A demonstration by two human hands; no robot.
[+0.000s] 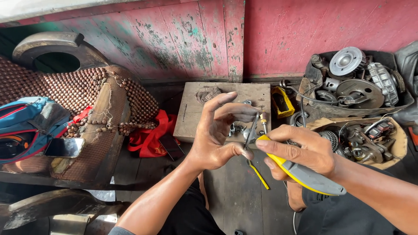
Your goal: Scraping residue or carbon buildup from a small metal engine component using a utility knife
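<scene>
A dark wooden floor [235, 204] is seen below a red wall [322, 26] with peeling paint. A wooden block [196, 109] lies by the wall. A small metal part [249, 132] is pinched between the fingers of the left hand [217, 130]. A yellow and grey tool [300, 172] is gripped by the right hand [300, 150], its tip touching the part.

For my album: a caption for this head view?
Left hand pinches a small metal part against a yellow-grey tool in the right hand.
</scene>
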